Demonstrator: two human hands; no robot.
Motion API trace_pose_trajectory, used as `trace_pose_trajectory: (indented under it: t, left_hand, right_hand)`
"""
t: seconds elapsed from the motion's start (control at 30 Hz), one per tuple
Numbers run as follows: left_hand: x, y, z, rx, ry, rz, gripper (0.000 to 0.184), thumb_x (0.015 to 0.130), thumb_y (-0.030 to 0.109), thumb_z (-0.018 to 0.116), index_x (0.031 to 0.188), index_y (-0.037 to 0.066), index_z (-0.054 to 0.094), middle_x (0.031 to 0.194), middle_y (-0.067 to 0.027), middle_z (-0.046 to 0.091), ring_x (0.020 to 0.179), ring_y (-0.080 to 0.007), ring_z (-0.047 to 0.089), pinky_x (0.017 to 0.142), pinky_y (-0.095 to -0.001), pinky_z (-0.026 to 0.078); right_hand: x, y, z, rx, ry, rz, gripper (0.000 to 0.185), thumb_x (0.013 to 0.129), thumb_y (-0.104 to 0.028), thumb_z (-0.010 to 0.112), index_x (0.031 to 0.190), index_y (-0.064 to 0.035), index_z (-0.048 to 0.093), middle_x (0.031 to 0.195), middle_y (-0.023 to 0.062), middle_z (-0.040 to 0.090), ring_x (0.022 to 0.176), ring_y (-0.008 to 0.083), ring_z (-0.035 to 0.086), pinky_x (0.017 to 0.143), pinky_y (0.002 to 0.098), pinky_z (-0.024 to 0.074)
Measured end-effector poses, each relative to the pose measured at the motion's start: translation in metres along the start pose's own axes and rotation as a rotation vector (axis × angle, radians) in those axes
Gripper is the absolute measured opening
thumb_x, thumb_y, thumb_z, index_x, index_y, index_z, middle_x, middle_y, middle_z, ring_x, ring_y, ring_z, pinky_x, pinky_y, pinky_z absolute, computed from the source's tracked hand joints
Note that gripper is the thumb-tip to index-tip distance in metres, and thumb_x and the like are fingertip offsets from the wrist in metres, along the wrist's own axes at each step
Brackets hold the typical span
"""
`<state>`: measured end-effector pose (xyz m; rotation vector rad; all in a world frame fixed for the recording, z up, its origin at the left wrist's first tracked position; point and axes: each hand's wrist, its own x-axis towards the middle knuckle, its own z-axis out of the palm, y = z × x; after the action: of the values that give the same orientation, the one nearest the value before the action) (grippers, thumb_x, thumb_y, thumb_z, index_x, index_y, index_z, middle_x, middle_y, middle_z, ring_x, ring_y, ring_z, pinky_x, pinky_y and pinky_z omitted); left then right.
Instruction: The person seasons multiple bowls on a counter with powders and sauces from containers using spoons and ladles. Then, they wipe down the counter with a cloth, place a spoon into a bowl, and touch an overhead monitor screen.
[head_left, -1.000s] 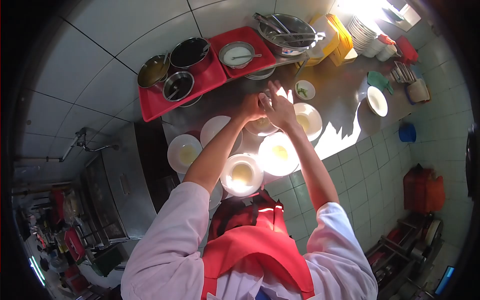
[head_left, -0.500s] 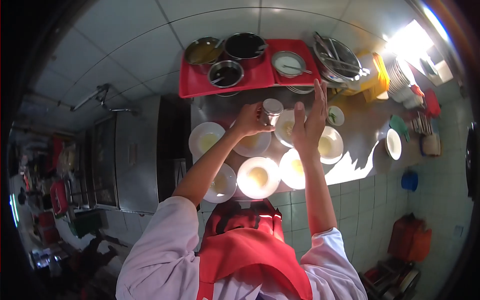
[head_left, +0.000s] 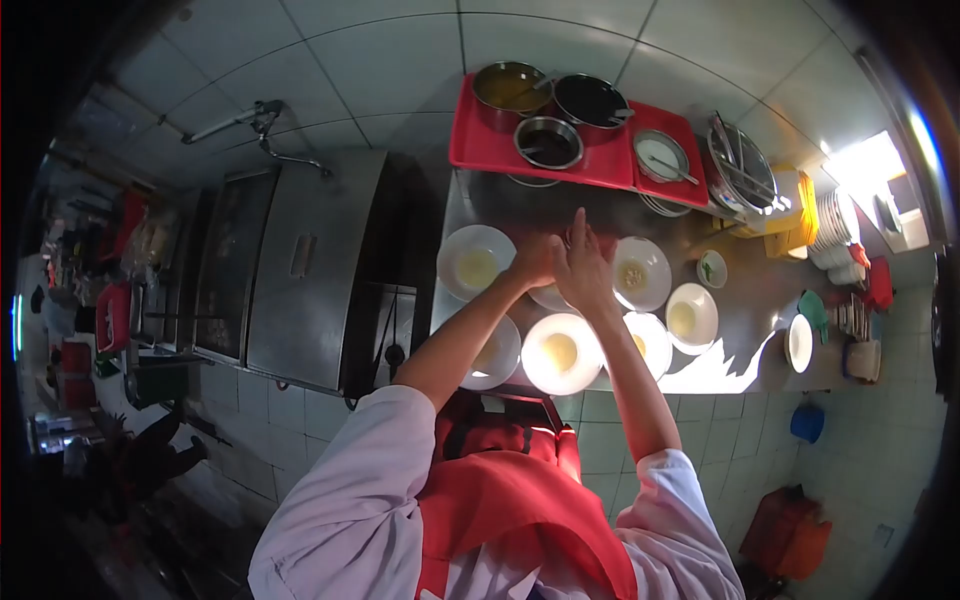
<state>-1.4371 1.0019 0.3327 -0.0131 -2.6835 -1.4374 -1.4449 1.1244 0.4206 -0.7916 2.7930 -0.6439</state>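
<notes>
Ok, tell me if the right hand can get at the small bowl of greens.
Likely yes: only a wider white bowl lies between the right hand and the small bowl, whose top is uncovered.

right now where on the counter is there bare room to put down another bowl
The roomiest patch of steel counter lies between the small bowl of greens and the lone white bowl rightward. A narrower strip shows between the left red tray and the back left bowl. It's crowded around the left hand and right hand.
</notes>
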Motion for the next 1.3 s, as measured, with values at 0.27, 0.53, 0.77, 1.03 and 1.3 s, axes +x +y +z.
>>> trace_pose_trajectory:
  t: [0.27, 0.53, 0.77, 1.03, 1.3]
  left_hand:
    - [-0.044, -0.009, -0.088, -0.206, 0.263, 0.009, 0.065, 0.051, 0.029, 0.088, 0.104, -0.001, 0.064, 0.09, -0.0179, 0.069, 0.082, -0.0287, 0.069, 0.076, -0.036, 0.053]
    - [-0.074, -0.034, -0.104, -0.075, 0.32, 0.082, 0.031, 0.064, 0.028, 0.076, 0.077, 0.002, 0.067, 0.074, -0.0208, 0.065, 0.065, -0.0305, 0.064, 0.059, -0.0454, 0.046]
    - [-0.084, -0.027, -0.117, 0.241, 0.099, -0.188, 0.042, 0.063, 0.028, 0.072, 0.096, 0.004, 0.064, 0.088, -0.0204, 0.066, 0.078, -0.0377, 0.061, 0.072, -0.0435, 0.048]
    - [-0.156, 0.025, -0.123, -0.101, 0.17, -0.161, 0.065, 0.051, 0.032, 0.084, 0.103, -0.001, 0.065, 0.097, -0.0209, 0.068, 0.092, -0.0333, 0.066, 0.081, -0.0409, 0.051]
    - [-0.177, 0.006, -0.074, -0.045, 0.052, -0.257, 0.061, 0.054, 0.028, 0.085, 0.102, -0.002, 0.063, 0.091, -0.0212, 0.068, 0.084, -0.0361, 0.066, 0.077, -0.04, 0.052]
  right_hand:
    - [-0.009, -0.094, -0.062, 0.338, 0.619, -0.44, 0.064, 0.095, -0.031, 0.046, 0.145, 0.0029, 0.025, 0.148, 0.0245, 0.032, 0.142, 0.0398, 0.022, 0.112, 0.0583, 0.0117]
    - [0.009, -0.096, 0.045, 0.13, 0.157, -0.518, 0.059, 0.09, -0.026, 0.054, 0.14, 0.0004, 0.037, 0.144, 0.03, 0.033, 0.128, 0.0461, 0.037, 0.106, 0.0566, 0.0275]
    - [0.011, -0.113, 0.045, 0.1, -0.078, -0.182, 0.07, 0.099, -0.047, 0.034, 0.148, 0.0011, 0.02, 0.153, 0.021, 0.026, 0.141, 0.0333, 0.026, 0.115, 0.0534, 0.0079]
    - [-0.05, -0.142, -0.061, 0.278, 0.256, -0.344, 0.072, 0.092, -0.029, 0.053, 0.148, 0.0031, 0.02, 0.152, 0.0237, 0.027, 0.143, 0.0362, 0.02, 0.115, 0.0511, 0.0132]
    - [-0.104, -0.096, 0.027, 0.178, 0.022, -0.303, 0.069, 0.088, -0.022, 0.053, 0.143, 0.0077, 0.025, 0.147, 0.0228, 0.034, 0.141, 0.0395, 0.024, 0.113, 0.057, 0.0114]
